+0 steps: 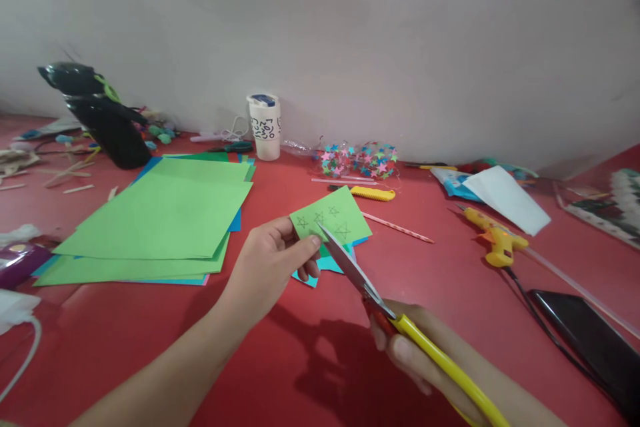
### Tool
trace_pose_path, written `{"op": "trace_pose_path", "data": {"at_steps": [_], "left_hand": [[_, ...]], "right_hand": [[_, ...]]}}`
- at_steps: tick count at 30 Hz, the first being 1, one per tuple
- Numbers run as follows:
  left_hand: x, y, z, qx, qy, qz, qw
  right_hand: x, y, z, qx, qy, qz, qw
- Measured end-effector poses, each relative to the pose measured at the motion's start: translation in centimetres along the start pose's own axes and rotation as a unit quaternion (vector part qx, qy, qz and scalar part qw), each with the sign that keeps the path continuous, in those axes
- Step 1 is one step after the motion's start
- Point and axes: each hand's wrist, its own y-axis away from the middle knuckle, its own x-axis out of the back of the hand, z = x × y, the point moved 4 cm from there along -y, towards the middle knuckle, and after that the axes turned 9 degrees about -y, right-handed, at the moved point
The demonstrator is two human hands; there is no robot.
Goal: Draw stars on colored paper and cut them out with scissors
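My left hand [280, 263] pinches a small piece of green paper [353, 213] between thumb and fingers. Several stars are drawn on that paper in dark lines. In my right hand [410, 347] is a pair of scissors [345, 260] with yellow and red handles. The blades look closed, and their tip lies over the drawn stars; whether it touches the paper I cannot tell. Blue paper pieces [333, 263] show below the green one. A stack of green sheets [160, 210] lies to the left of my hands.
Behind the paper lie a yellow box cutter [373, 193], a striped pencil [400, 227] and star confetti [357, 160]. A white cup [265, 127] and a black bottle [103, 117] stand near the wall. At right are a yellow glue gun [497, 237] and a black phone [590, 340].
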Motion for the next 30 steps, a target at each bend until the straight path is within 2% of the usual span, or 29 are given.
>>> {"op": "trace_pose_path", "data": {"at_steps": [14, 22, 30], "left_hand": [[0.0, -0.1, -0.5, 0.006, 0.003, 0.000, 1.000], [0.2, -0.1, -0.6, 0.006, 0.005, 0.005, 1.000], [0.4, -0.2, -0.7, 0.019, -0.016, -0.013, 1.000]], "right_hand": [[0.1, 0.0, -0.9, -0.005, -0.007, -0.012, 1.000], [0.1, 0.1, -1.3, -0.024, -0.003, 0.011, 1.000], [0.1, -0.1, -0.7, -0.031, -0.019, 0.001, 0.999]]}}
